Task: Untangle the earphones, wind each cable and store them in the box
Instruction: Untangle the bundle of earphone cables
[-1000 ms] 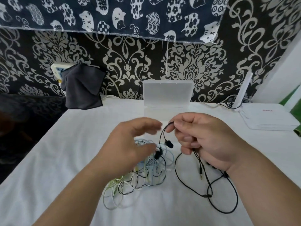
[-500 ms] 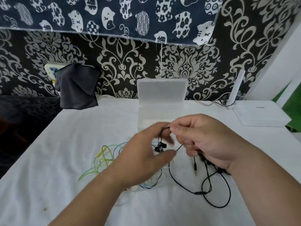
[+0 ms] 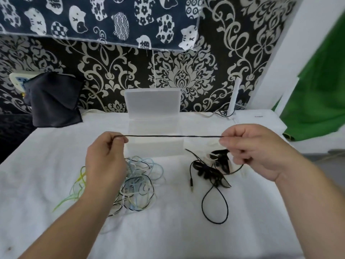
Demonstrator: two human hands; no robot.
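Head camera view: a length of black earphone cable (image 3: pixel 171 136) is held taut and level above a white-covered desk (image 3: pixel 168 230), pinched at one end by the left hand (image 3: pixel 104 161) and at the other by the right hand (image 3: pixel 255 152). On each hand the thumb and forefinger are closed narrowly on the cable, and the remaining fingers (image 3: pixel 240 161) are curled in toward the palm. The slack of the same black cable is seen hanging below the right hand and lying in a loose heap (image 3: pixel 214 171) on the desk, with its jack plug (image 3: pixel 191 183) just beside the heap on the left.

A tangle of pale blue, white and black cables (image 3: pixel 139 184) is left on the desk under and beside the left hand, with a yellow-green cable (image 3: pixel 78 184) trailing off to its left. A clear plastic box (image 3: pixel 155 144) is placed behind the taut cable, its lid (image 3: pixel 152 103) stood open against the patterned wall.

A white router (image 3: pixel 261 122) is set at the far right; a small red mark on its top is too small to be read. A dark cloth (image 3: pixel 52 101) is draped at the far left, partly over a wall socket (image 3: pixel 16 81). A cat-print fabric (image 3: pixel 93 17) is hung above.
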